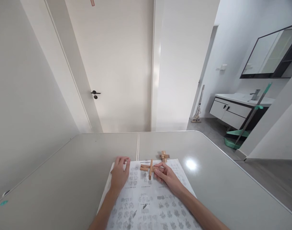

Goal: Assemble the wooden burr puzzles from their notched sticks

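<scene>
My right hand (168, 177) pinches a notched wooden puzzle piece (145, 167) between thumb and fingers, above the printed sheet. Another slim wooden bar (151, 170) crosses it nearly upright, so the two form a cross. My left hand (120, 172) rests at the sheet's upper left with curved fingers and the thumb apart; no held thing shows, though the area under its palm is hidden. Just past the sheet's top edge, near my right hand, lies a small cross-shaped cluster of joined wooden pieces (164, 156).
The printed sheet (152, 215), with rows of small grey diagrams, lies on a light grey table (71, 185) with a seam down its middle. Behind stands a white door (119, 64) with a black handle. To the right are a sink cabinet (232, 110), a green dustpan (232, 143) and a mop (200, 105).
</scene>
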Demonstrator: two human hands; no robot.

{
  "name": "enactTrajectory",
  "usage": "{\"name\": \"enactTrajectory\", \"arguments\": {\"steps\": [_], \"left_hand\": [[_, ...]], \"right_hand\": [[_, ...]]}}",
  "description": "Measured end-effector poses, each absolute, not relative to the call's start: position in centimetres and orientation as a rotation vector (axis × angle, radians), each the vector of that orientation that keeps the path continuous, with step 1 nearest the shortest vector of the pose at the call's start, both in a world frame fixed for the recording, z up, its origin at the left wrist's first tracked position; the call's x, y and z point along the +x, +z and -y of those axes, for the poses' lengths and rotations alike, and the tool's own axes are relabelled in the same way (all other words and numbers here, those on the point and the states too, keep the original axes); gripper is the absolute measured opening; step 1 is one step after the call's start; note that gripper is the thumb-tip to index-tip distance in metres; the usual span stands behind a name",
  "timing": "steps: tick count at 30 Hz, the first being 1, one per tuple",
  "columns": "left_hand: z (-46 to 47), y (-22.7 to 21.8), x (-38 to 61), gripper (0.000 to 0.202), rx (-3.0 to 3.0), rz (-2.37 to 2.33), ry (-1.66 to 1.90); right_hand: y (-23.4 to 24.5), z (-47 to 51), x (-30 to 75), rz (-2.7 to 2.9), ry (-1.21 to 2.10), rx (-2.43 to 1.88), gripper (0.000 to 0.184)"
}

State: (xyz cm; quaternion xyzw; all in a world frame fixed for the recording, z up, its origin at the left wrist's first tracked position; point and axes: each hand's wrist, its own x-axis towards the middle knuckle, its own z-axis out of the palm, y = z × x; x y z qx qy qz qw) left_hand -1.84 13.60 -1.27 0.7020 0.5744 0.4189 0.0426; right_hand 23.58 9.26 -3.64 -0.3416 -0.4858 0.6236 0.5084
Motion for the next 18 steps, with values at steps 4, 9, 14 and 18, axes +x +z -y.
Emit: {"name": "enactTrajectory", "arguments": {"steps": [4, 9, 14, 18], "left_hand": [[-12.6, -1.3, 0.8, 0.039, 1.937, -1.345, 1.086], [-12.4, -1.7, 1.7, 0.046, 1.574, -1.039, 0.937], [-12.6, -1.6, 1.7, 0.044, 1.573, -1.003, 0.991], [-12.3, -1.1, 1.9, 0.042, 1.594, -0.988, 1.028]], "right_hand": [[-3.8, -9.3, 23.5, 1.193, 1.504, -0.798, 0.041], [-3.3, -9.1, 23.5, 1.209, 1.511, -0.750, 0.040], [-3.4, -9.2, 23.5, 1.154, 1.662, -0.702, 0.047], [-3.5, -9.2, 23.5, 1.113, 1.780, -0.645, 0.053]]}}
